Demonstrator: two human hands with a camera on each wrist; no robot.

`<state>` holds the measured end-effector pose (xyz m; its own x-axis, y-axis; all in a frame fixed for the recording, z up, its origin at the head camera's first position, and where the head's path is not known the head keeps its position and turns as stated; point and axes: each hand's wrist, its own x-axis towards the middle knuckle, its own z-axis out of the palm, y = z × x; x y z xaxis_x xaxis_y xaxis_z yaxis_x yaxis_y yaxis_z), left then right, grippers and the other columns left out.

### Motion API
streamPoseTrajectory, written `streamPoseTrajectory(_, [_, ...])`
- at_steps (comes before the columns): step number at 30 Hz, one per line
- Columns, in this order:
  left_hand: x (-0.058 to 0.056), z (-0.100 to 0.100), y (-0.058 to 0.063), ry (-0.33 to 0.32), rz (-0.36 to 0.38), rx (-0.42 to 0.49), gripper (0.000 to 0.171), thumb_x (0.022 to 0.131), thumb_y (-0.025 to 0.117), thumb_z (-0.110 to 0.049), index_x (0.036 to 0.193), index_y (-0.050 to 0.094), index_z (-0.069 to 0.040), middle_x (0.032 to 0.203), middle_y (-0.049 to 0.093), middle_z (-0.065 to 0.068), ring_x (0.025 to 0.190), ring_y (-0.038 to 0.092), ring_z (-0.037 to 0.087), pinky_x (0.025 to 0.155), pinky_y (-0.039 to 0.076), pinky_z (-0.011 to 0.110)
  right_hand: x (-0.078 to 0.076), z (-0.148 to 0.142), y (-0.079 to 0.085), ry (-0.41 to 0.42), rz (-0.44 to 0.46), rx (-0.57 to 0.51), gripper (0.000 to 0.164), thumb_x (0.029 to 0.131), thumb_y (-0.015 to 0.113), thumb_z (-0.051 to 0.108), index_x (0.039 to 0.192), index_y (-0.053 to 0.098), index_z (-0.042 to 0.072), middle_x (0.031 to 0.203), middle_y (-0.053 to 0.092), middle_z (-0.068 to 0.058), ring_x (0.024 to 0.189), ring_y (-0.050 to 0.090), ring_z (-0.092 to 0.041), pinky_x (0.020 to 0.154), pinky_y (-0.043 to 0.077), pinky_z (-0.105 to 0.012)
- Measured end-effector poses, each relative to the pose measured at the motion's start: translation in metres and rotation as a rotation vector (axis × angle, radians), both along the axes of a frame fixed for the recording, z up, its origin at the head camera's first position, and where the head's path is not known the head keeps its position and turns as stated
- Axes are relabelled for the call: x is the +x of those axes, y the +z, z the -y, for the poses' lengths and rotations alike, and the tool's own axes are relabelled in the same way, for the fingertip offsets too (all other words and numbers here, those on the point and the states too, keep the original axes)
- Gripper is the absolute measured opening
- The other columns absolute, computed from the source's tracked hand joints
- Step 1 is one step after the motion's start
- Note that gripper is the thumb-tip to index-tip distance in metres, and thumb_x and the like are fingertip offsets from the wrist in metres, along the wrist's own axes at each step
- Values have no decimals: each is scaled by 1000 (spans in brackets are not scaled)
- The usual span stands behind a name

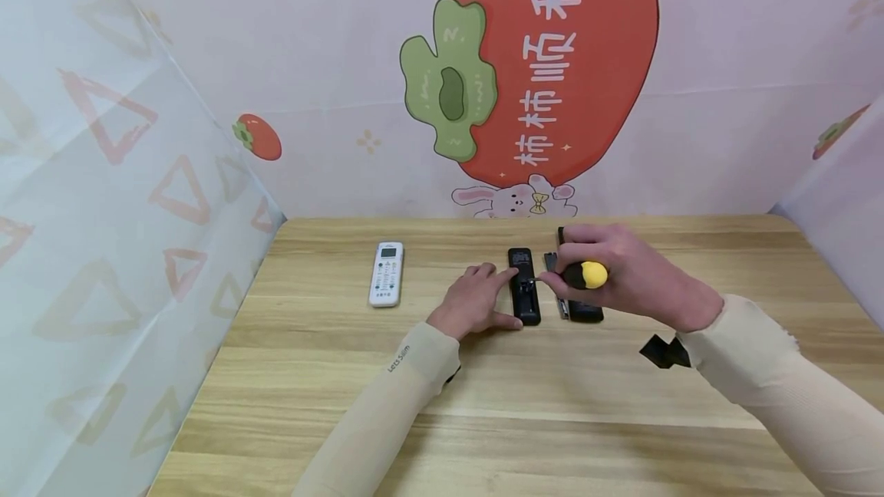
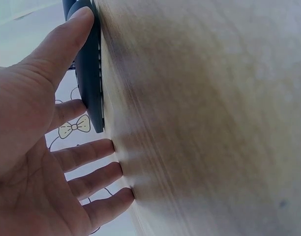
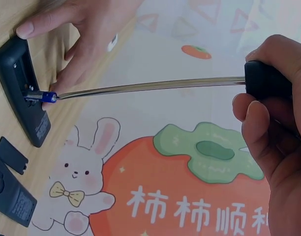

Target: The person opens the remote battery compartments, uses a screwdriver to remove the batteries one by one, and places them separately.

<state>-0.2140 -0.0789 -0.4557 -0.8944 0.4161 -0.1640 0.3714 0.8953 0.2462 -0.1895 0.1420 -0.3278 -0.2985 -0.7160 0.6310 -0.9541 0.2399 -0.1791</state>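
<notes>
Left hand (image 1: pixel 473 301): while spread, touches open black remote (image 1: pixel 526 307) along left edge.
Right hand (image 1: pixel 615 271): grips screwdriver (image 1: pixel 585 275), tip at battery (image 3: pixel 41 96).
Battery: tilted up out of open black remote.
White remote (image 1: pixel 387 274): well left of open black remote.
Second black remote (image 1: pixel 585 313): right of open black remote.

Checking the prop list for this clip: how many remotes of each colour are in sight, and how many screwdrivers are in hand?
White remotes: 1
Black remotes: 2, one touched by the left hand, the other partly hidden behind the right hand
Screwdrivers in hand: 1
Total: 4
</notes>
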Motion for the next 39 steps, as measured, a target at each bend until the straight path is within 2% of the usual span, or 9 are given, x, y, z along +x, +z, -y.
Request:
streamPoseTrajectory(13, [1,0,3,0,5,-7,92,82,76,-63,158,38,-29,150,45,9,138,42,30,113,39,44,-5,-2,-5,-44,23,32,40,100,56,51,75,64,21,78,47,15,67,50,2,61,48,-11])
streamPoseTrajectory(26, [1,1,2,0,8,0,92,82,76,-63,158,38,-28,150,45,9,138,42,30,113,39,44,-8,-1,-9,-21,53,25,35,99,60,49,77,66,23,79,49,17,69,50,3,62,47,-11])
streamPoseTrajectory(35, [1,1,2,5,11,11,92,81,77,-62,158,39,-29,150,46,9,137,43,30,112,39,44,-13,-4,-7,29,200,46,26,95,66,47,85,67,22,86,56,20,74,58,3,68,52,-14])
streamPoseTrajectory(39, [1,1,1,5,8,17,92,81,77,-62,158,39,-29,150,46,9,137,43,30,112,40,44,-15,-6,-6,35,266,60,18,93,72,39,88,68,22,89,60,19,77,62,2,70,54,-16])
